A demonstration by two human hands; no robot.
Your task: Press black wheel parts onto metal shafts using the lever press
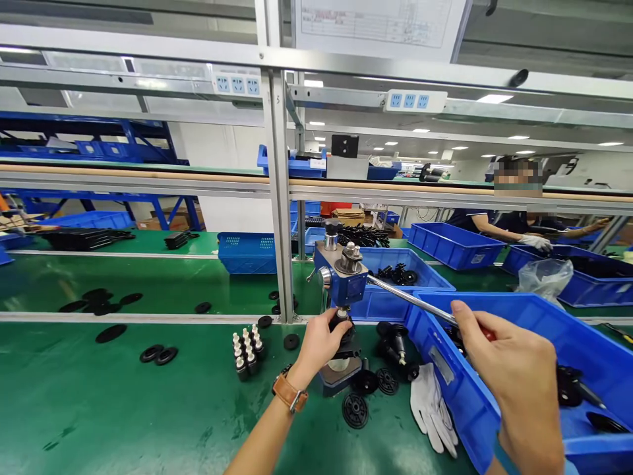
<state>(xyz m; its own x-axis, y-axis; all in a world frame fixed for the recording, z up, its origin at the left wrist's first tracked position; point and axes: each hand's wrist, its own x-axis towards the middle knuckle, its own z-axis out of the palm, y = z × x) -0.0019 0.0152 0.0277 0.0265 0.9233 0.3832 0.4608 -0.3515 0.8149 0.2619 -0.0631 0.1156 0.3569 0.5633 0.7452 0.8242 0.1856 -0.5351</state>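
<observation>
A small blue bench press (353, 288) stands on the green table. My right hand (514, 369) is closed round the end of its metal lever (415, 300), where a bit of red grip shows. Under the press head, the thumb and fingers of my left hand (319, 346) pinch a black part with a white top (341, 316); my fingers hide some of it. Left of the press stand several small black cylinders with white tips (247, 349). Black ribbed discs (355, 410) lie by the press base.
At the right, a large blue bin (445, 369) holds black parts, with a white glove (432, 409) beside it. Black rings (158, 354) lie to the left. A metal post (279, 231) rises behind. Across the line, a gloved co-worker's hand (537, 243) is over another bin.
</observation>
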